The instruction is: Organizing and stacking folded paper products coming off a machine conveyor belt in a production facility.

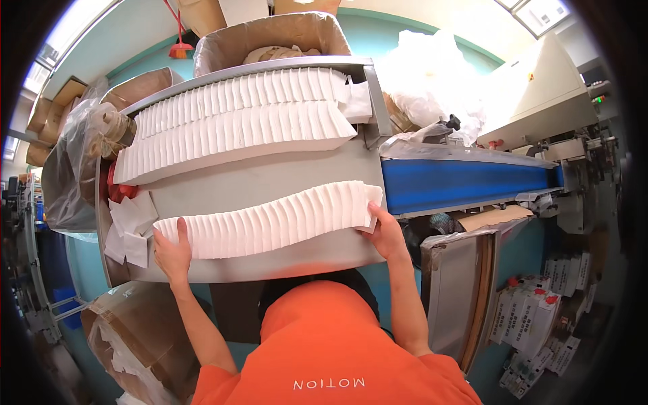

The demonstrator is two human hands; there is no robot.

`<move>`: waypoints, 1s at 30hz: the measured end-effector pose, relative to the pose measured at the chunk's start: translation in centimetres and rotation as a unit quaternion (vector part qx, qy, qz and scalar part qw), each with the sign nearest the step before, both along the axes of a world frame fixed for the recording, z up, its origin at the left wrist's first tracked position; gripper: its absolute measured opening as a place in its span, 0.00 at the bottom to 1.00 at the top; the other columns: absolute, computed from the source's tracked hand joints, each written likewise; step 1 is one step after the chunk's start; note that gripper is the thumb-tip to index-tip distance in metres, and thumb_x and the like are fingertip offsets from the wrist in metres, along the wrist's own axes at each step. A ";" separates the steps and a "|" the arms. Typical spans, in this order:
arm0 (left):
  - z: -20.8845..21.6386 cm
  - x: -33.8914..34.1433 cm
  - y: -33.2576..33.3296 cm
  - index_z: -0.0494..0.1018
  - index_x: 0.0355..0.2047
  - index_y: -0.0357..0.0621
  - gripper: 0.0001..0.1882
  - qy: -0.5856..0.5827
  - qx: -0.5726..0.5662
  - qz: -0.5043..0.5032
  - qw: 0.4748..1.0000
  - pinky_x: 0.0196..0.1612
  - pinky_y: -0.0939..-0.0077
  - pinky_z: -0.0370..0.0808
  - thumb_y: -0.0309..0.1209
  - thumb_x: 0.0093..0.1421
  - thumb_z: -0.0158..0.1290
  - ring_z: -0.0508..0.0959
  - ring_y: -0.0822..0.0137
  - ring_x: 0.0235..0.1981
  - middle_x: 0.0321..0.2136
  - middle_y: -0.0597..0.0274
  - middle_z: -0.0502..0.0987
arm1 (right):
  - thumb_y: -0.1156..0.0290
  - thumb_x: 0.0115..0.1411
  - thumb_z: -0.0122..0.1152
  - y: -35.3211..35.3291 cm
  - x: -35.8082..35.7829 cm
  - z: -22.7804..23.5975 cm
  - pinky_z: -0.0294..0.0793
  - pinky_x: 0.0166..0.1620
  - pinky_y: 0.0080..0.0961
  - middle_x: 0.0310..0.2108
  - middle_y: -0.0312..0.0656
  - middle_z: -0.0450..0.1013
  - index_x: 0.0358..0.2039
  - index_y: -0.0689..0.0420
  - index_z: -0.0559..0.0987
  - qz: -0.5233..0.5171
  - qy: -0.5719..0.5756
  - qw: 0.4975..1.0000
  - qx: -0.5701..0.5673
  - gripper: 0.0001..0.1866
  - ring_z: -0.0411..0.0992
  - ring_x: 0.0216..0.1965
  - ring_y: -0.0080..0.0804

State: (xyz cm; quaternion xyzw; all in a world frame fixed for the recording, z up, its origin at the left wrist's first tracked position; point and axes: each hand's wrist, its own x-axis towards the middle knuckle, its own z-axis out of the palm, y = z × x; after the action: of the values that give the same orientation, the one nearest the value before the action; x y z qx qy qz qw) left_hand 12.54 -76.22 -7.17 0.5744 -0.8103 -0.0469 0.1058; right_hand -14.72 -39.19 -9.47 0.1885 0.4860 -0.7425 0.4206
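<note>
A long, slightly wavy row of white folded paper napkins (pixel 270 219) lies across the near part of a metal table (pixel 270 170). My left hand (pixel 173 251) grips its left end, thumb up along the near side. At the other end my right hand (pixel 386 233) presses in, with the thumb on top and the fingers partly hidden. Two more rows of the same white napkins (pixel 236 138) lie side by side at the table's far edge. Loose white sheets (pixel 131 226) are scattered by my left hand.
A blue conveyor belt (pixel 466 183) runs off to the right of the table. Behind stands a lined carton (pixel 270 34), with white plastic bags (pixel 432 77) beside it. A red bag (pixel 120 185) sits at the table's left edge. A cardboard box (pixel 145 337) stands below left.
</note>
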 end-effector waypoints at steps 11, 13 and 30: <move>0.4 -3.0 3.8 0.53 0.68 0.59 0.44 -0.009 0.019 0.013 1.000 0.59 0.42 0.58 0.67 0.58 0.45 0.62 0.39 0.61 0.62 0.38 0.59 | 0.56 0.68 0.53 -1.5 -1.8 1.4 0.68 0.46 0.17 0.40 0.36 0.75 0.48 0.62 0.75 0.143 0.337 0.896 0.251 0.21 0.70 0.40 0.18; 0.3 -3.4 4.1 0.53 0.67 0.58 0.44 -0.009 0.014 0.018 1.000 0.60 0.42 0.58 0.67 0.58 0.45 0.62 0.40 0.61 0.61 0.39 0.59 | 0.58 0.68 0.52 -0.2 -1.9 -0.6 0.69 0.46 0.18 0.40 0.36 0.76 0.48 0.63 0.75 0.091 0.259 0.947 0.168 0.20 0.71 0.40 0.18; -0.3 -5.4 5.9 0.54 0.67 0.59 0.43 -0.002 -0.001 0.014 1.000 0.60 0.43 0.57 0.67 0.58 0.44 0.62 0.40 0.61 0.61 0.39 0.60 | 0.59 0.65 0.57 1.9 -1.3 0.8 0.71 0.35 0.23 0.35 0.35 0.75 0.46 0.61 0.75 -0.012 0.134 0.988 0.070 0.18 0.72 0.32 0.22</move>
State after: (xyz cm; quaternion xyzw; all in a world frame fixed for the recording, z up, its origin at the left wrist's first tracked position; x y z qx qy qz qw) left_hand 7.12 -70.29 -7.47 0.5858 -0.8023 -0.0436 0.1059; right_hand -16.05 -37.29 -8.69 0.1218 0.5862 -0.7303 0.3289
